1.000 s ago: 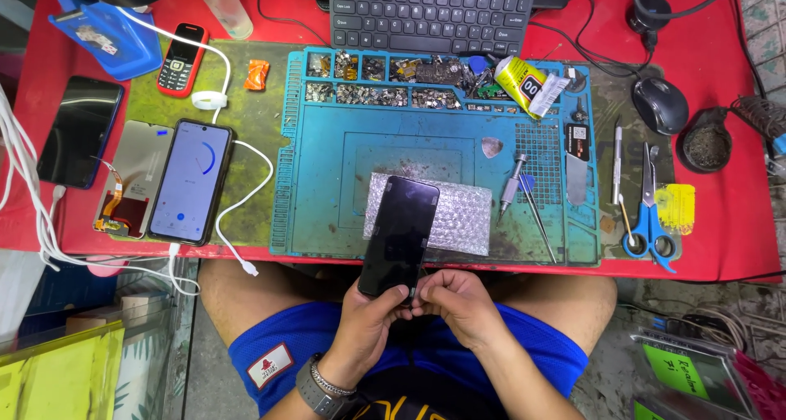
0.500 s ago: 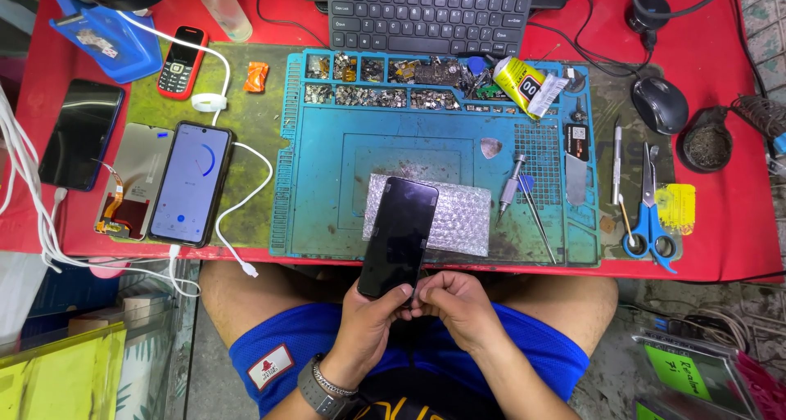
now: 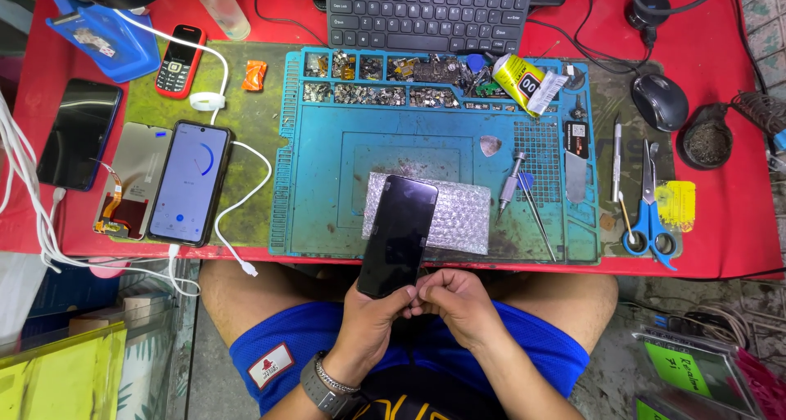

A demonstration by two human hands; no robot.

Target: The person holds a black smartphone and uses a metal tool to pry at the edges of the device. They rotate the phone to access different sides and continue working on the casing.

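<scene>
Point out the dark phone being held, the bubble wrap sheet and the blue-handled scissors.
dark phone (image 3: 399, 233), head view, middle of its glass.
bubble wrap sheet (image 3: 460, 219), head view, bare right part.
blue-handled scissors (image 3: 649, 223), head view, upper handle below the pivot.

**Hidden and cut off**

The phone's (image 3: 399, 234) lower end is covered by the left hand (image 3: 372, 313) and right hand (image 3: 455, 299). It hides part of the bubble wrap (image 3: 458, 217). The keyboard (image 3: 427, 11) (at the desk's far edge) runs past the top. Parts in the mat's (image 3: 319, 215) trays are too small to tell.

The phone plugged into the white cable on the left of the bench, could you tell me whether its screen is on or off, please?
On. The plugged-in phone shows a lit pale screen with a blue arc.
</scene>
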